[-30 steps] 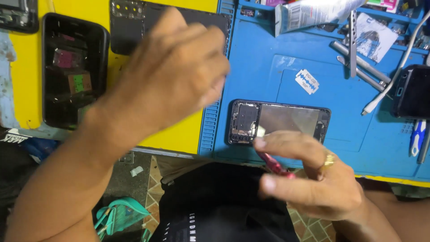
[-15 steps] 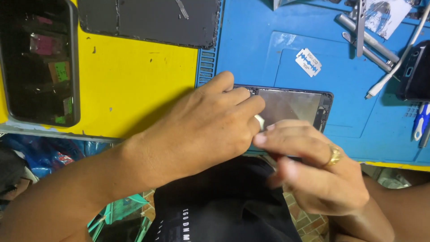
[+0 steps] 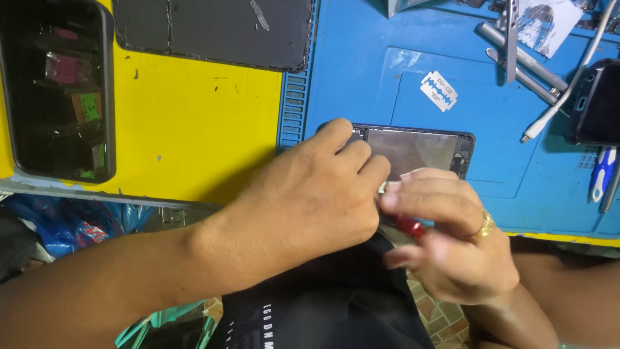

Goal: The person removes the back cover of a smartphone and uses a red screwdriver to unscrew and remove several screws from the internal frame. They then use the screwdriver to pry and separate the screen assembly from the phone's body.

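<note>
Bare forearms, gold ring [image 3: 485, 225]

A dark phone screen [image 3: 58, 90] lies at nine o'clock (glossy, rounded corners); a crumpled silvery packet [image 3: 549, 22] sits at one o'clock.

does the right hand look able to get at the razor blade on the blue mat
Probably yes: the razor blade lies bare on the blue mat just beyond the opened phone, nothing covering it, though the right hand already holds a red-handled tool.

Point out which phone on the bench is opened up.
The dark opened phone under both hands on the blue mat; the black phone on the left lies closed, glass up.
</note>
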